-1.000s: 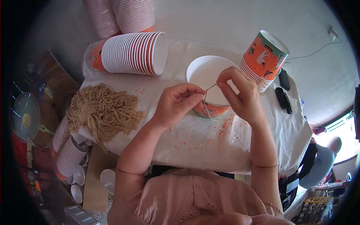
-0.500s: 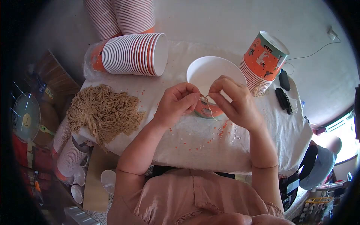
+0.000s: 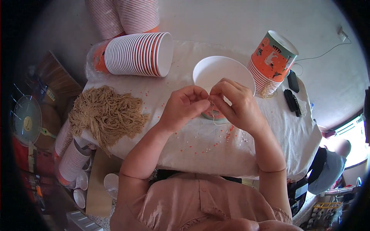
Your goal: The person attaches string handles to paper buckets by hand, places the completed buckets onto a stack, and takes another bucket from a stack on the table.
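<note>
Left hand (image 3: 183, 107) and right hand (image 3: 241, 106) meet at the fingertips, both grips pinched on a thin cord (image 3: 214, 116), its end dangling before the tub (image 3: 219, 69)! And there on the bench (image 3: 216, 163), to their left, lies a tangled heap of tan yarn (image 3: 108, 115).

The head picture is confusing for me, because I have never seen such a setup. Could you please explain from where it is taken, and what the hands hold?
No machine is working here, only someone's left hand and right hand, both bare. A head-worn camera looks forward and down at them. Together, they hold a thin tan cord in front of an open tub. On the cloth-covered table lie a heap of tan strands, a stack of tubs on its side, another stack turned upside down, and scattered orange and white bits.
</note>
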The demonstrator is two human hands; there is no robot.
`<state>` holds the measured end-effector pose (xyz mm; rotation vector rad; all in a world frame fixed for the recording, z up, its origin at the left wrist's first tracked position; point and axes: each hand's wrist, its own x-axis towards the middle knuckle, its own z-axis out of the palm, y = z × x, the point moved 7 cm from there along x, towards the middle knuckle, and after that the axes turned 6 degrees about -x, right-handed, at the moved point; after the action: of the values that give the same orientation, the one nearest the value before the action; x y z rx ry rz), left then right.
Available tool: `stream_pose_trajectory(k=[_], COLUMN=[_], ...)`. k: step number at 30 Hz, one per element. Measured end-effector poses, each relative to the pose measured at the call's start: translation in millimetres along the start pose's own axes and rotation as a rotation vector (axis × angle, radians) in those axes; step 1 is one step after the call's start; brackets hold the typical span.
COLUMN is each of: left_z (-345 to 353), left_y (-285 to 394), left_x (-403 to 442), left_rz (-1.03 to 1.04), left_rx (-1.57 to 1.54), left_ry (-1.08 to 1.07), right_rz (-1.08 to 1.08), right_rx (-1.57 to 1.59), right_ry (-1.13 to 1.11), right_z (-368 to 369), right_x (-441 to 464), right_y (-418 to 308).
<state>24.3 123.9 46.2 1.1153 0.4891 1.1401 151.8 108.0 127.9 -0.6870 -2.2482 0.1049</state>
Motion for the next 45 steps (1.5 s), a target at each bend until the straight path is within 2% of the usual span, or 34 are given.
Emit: stream_pose_trajectory(k=[2, 6, 8, 11, 20, 24, 26, 28, 29, 31, 34, 35, 41, 45], left_z=[3, 1, 5, 7, 11, 8, 7, 6, 3, 0, -6, -7, -5, -6], left_y=[5, 1, 10, 14, 21, 17, 16, 15, 14, 15, 8, 3, -7, -8], left_x=[-1, -2, -5, -6, -11, -10, -10, -9, -8, -6, -1, 0, 0, 1], left_rz=[0.090, 0.160, 0.314, 0.408, 0.508, 0.517, 0.486, 0.428, 0.370, 0.316, 0.182, 0.104, -0.057, -0.065], left_rx=[0.160, 0.128, 0.260, 0.281, 0.424, 0.455, 0.349, 0.260, 0.170, 0.156, 0.041, -0.054, -0.324, -0.307], left_ry=[0.055, 0.025, 0.016, 0.038, 0.130, 0.087, 0.125, 0.140, 0.155, 0.162, 0.142, 0.125, 0.037, 0.035], right_rz=[-0.001, 0.008, 0.015, 0.038, 0.103, 0.163, 0.209, 0.155, 0.150, -0.027, -0.113, -0.095, -0.056, -0.078], right_rx=[-0.003, 0.040, 0.061, 0.102, 0.150, 0.176, 0.178, 0.123, 0.127, 0.002, -0.118, -0.114, 0.032, 0.040], right_ry=[0.000, -0.028, -0.040, -0.062, -0.072, -0.111, -0.127, 0.015, 0.014, 0.125, 0.124, 0.155, 0.126, 0.104], right_z=[0, 2, 3, 3, 4, 5, 7, 1, 2, -6, 5, 5, 1, 2], right_x=[0, -1, -1, 0, -1, -2, -4, -3, -2, -1, -1, 0, -1, -1], right_y=[0, 4, 5, 6, 11, 14, 17, 17, 16, 0, -12, -11, 1, -2])
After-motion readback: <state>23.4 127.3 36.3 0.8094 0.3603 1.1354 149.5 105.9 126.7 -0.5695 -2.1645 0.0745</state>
